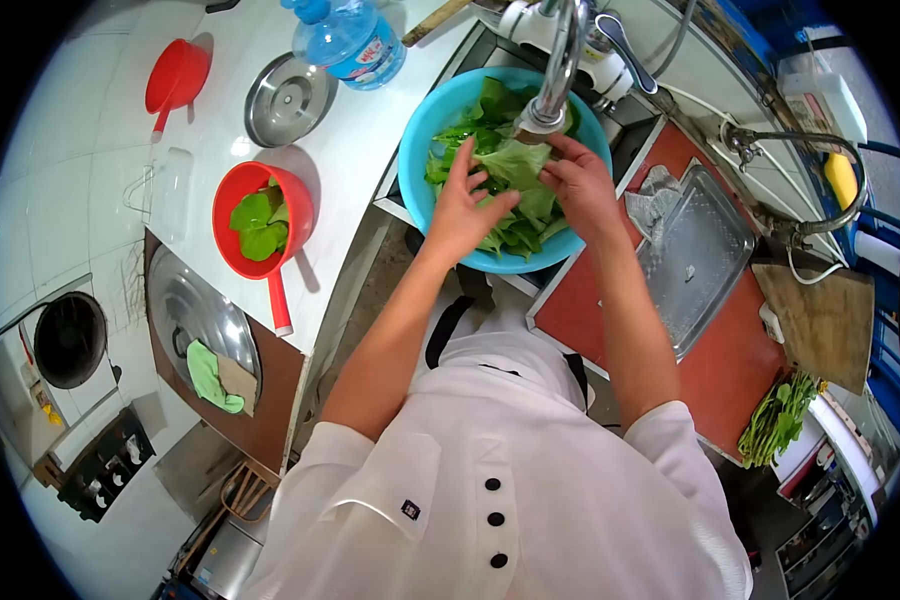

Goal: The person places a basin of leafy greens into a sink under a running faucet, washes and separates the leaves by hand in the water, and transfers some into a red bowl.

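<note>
A light-blue basin (415, 150) full of green leaves sits at the sink, under the tap (548, 105). My left hand (462, 208) is over the basin's left side, thumb and fingers spread, fingertips close to the leaves. A broad pale-green leaf (515, 163) lies between my two hands. Its right edge is pinched in the fingers of my right hand (585, 190), just beside the tap's spout. Loose leaves (530, 238) fill the basin below.
Left on the white counter stand a red ladle (295, 215) holding leaves, a steel lid (288, 98), a water bottle (360, 50) and another red ladle (178, 75). To the right are a metal tray (705, 260), a cloth (655, 200), a wooden board (820, 320) and bundled greens (780, 415).
</note>
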Motion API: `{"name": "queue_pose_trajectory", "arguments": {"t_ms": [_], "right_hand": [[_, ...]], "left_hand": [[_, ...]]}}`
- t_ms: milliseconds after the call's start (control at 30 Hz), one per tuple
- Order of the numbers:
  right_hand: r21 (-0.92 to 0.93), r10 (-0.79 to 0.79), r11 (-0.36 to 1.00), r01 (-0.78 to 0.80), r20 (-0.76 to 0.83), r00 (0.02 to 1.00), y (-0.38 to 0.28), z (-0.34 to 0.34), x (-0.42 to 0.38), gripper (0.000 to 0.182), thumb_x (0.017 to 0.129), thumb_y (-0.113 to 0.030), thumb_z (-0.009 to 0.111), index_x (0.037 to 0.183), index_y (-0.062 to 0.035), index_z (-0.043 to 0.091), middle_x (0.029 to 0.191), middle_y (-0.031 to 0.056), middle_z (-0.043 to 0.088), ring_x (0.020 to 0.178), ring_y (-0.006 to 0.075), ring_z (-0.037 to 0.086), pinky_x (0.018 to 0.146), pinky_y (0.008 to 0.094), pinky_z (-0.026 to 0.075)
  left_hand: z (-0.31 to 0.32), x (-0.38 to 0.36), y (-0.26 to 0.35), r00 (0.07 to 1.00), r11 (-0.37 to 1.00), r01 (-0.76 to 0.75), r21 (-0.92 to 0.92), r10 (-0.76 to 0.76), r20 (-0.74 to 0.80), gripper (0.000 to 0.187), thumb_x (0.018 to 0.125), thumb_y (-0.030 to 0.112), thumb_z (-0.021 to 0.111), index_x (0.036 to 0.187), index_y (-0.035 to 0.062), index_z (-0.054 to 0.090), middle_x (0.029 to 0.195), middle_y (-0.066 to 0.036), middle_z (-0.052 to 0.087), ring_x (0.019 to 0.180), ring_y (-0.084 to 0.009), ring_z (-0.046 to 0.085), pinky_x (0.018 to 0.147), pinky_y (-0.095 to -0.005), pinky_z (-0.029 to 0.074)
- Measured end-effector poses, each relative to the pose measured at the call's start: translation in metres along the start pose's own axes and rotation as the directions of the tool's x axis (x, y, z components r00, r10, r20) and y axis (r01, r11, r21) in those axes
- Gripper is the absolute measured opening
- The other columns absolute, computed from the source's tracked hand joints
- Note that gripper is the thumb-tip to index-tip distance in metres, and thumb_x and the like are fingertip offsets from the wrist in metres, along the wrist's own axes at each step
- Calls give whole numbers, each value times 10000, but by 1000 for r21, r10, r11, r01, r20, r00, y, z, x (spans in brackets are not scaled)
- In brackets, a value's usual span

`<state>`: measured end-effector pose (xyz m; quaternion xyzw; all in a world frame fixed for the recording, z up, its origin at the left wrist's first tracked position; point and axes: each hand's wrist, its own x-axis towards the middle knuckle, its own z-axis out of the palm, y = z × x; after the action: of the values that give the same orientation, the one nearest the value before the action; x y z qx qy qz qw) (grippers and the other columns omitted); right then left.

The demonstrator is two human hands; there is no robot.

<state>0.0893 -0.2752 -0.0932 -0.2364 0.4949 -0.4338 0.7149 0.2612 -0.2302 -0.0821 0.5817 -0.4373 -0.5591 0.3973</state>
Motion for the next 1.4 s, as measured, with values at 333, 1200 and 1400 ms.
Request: {"name": "queue_pose_trajectory", "arguments": {"t_ms": [333, 1200, 1400], "right_hand": [[415, 147, 894, -169, 84, 986, 12, -5, 6, 456, 833, 56, 460, 1287, 85, 436, 1058, 130, 516, 894, 196, 569, 893, 279, 507], [179, 300, 936, -304, 51, 953, 52, 2, 15, 181, 868, -141, 650, 978, -19, 573, 837, 56, 637, 663, 112, 600, 572, 220, 509], [124, 268, 949, -290, 165, 949, 53, -6, 15, 142, 873, -98, 627, 960, 5, 582, 821, 65, 634, 691, 123, 617, 589, 233, 535]], "left_hand": [[2, 30, -11, 913, 672, -339, 658, 403, 59, 499, 769, -10, 629, 1242, -13, 470, 1189, -168, 496, 1063, -271, 535, 835, -292, 476], [0, 41, -39, 938, 528, 161, -834, -345, -37, 126, 945, 139, 554, 1048, 71, 530, 1035, -81, 588, 895, -212, 562, 823, -365, 481], [-5, 43, -28, 954, 538, 113, -836, -294, -60, 137, 953, 154, 542, 1058, 68, 526, 1066, -87, 591, 947, -229, 567, 833, -370, 480]]}}
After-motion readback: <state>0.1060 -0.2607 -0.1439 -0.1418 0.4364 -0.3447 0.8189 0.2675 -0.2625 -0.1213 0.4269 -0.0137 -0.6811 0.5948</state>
